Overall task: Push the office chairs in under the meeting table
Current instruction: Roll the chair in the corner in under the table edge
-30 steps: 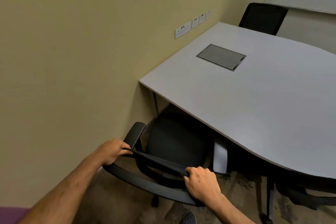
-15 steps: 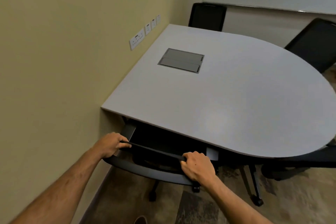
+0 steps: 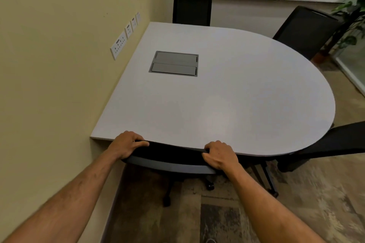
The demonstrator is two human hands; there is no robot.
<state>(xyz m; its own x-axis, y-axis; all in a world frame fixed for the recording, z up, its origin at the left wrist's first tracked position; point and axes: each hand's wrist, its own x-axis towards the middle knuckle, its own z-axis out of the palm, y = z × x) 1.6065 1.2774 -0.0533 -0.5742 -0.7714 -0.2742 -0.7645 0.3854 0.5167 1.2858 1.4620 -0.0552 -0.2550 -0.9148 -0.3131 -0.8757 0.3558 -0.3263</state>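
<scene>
1. Grey bench (image 3: 227, 100), rounded at its right end, stands against the yellow wall (image 3: 59, 65); a cable hatch (image 3: 174, 63) is set into its top.
2. Near chair (image 3: 171, 159): its backrest top now meets the bench's near edge. Half a second earlier a strip of seat showed in front of that edge; one second earlier most of the seat and an armrest stood clear. Only the back, the base and the castors (image 3: 210, 186) remain in view.
3. Left hand (image 3: 128, 145) and right hand (image 3: 219, 155): both are curled shut over the backrest's top rim, one towards each end, as in both earlier frames.
4. Judgement: this chair appears fully home, so the push here is likely finished.
5. Right chair (image 3: 335, 144): angled, its back leaning over the bench's rounded end; it probably needs tucking in.
6. Far chairs (image 3: 192, 10) and (image 3: 306, 29): both stand close to the far edge; whether they are fully in cannot be told.
</scene>
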